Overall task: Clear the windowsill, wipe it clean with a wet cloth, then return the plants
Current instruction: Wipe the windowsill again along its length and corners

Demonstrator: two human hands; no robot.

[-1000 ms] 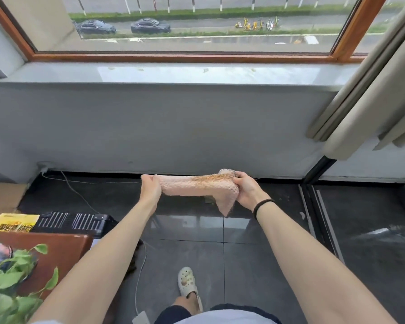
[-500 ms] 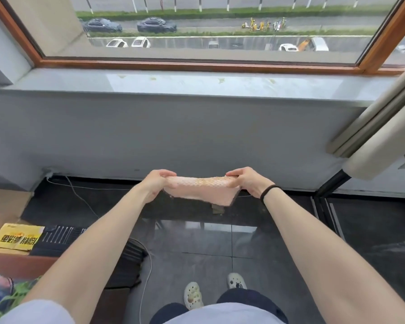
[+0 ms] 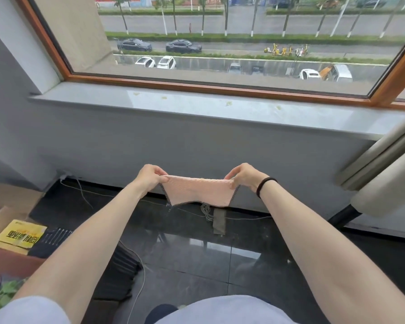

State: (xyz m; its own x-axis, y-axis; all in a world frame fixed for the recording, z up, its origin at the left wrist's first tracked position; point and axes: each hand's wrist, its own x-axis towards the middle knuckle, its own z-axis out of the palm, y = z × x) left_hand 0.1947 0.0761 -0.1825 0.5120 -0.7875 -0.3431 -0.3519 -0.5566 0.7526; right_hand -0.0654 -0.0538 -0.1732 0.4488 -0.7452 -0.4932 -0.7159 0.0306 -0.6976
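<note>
Plant leaves point(image 3: 2, 292), blurred green, show at the bottom-left corner, closest to the person. Just beyond them a yellow printed packet point(image 3: 21, 235) lies beside a black ribbed device point(image 3: 54, 239), and a thin white cable point(image 3: 139, 286) trails over the dark glossy floor tiles point(image 3: 243, 272). 2 bare forearms reach forward over that floor. The left hand point(image 3: 147, 178) pinches 1 upper corner of the pink cloth point(image 3: 199, 191) between thumb and curled fingers, and the right hand point(image 3: 246, 177), with a black band point(image 3: 265, 185) on its wrist, pinches the other upper corner the same way. The cloth is stretched flat between the 2 hands and hangs down from them, dark stitching along its side edges and loose threads point(image 3: 206, 210) dangling from its lower edge. It is held in the air above the floor, in front of the grey wall point(image 3: 173, 141) and below the windowsill point(image 3: 290, 118), touching neither. A grey strip point(image 3: 219, 222) lies on the floor at the foot of the wall. The pale sill runs the width of the view and carries a few yellowish specks point(image 3: 228, 103). A pale curtain point(image 3: 388, 183) hangs at the right. Behind the sill stands the wooden window frame point(image 3: 197, 86), and through the glass are parked cars point(image 3: 182, 45) and yellow bikes point(image 3: 276, 50) along a road.
</note>
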